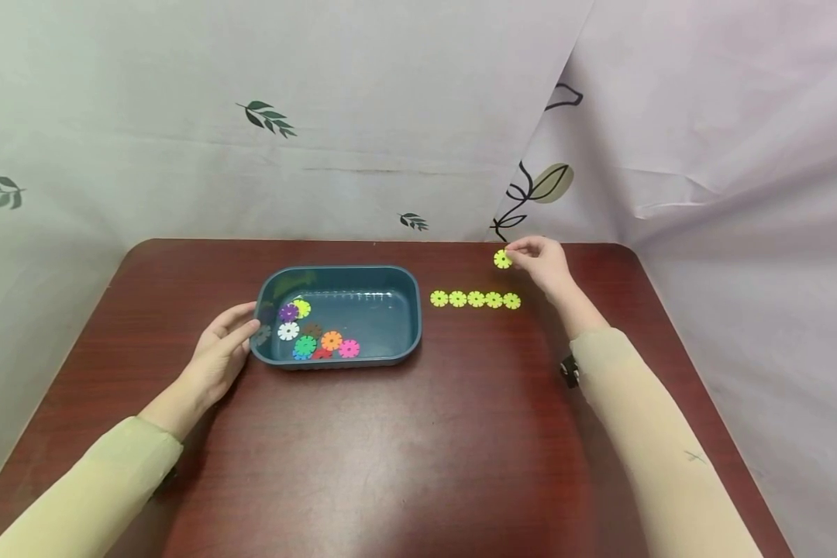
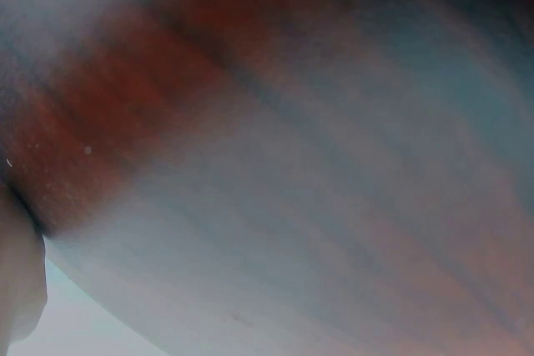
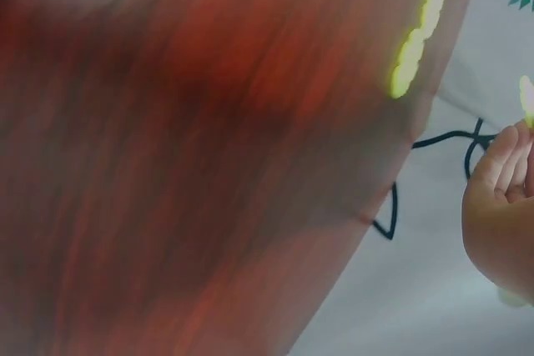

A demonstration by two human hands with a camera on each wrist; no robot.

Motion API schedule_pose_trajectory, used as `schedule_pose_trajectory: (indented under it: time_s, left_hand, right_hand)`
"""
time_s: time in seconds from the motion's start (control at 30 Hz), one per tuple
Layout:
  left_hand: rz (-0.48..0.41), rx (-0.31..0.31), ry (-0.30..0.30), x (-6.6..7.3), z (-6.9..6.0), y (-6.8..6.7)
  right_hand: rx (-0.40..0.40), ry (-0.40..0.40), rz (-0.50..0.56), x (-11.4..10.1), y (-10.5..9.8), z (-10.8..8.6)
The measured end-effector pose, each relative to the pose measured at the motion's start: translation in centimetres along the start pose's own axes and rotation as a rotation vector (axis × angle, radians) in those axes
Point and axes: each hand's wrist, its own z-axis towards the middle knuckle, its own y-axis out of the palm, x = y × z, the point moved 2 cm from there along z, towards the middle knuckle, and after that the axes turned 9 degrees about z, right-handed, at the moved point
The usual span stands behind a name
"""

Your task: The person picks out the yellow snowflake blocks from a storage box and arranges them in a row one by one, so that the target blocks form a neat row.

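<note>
My right hand (image 1: pixel 542 267) pinches a yellow notched plastic disc (image 1: pixel 502 259) between thumb and fingertips, above the far right of the table. The right wrist view shows the same right hand (image 3: pixel 505 198) at its right edge. Nearer me than that disc, several matching yellow discs form a straight row (image 1: pixel 476 299). At the left end of a dark blue tray (image 1: pixel 404 360), my left hand (image 1: pixel 219 353) holds the rim. Inside lie notched discs in mixed colours, among them a white disc (image 1: pixel 288 331), an orange disc (image 1: pixel 331 340) and a pink disc (image 1: pixel 349 349).
The reddish-brown table (image 1: pixel 390 442) has rounded far corners. Pale cloth with leaf prints (image 1: pixel 390 116) hangs behind it and along the right side. The left wrist view is mostly blurred.
</note>
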Motion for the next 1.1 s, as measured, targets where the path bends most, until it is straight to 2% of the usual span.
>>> schedule_pose_trajectory:
  time_s: [0.17, 0.53, 1.1]
  left_hand:
    - [0.009, -0.001, -0.009, 0.0, 0.0, 0.1]
    - [0.008, 0.0, -0.015, 0.1, -0.1, 0.2]
    - [0.019, 0.001, -0.042, 0.2, 0.1, 0.3]
  right_hand:
    - [0.003, 0.009, -0.048, 0.8, -1.2, -0.6]
    - [-0.046, 0.052, -0.032, 2.6, -3.6, -1.3]
    - [-0.124, 0.093, -0.042, 4.4, -4.9, -2.7]
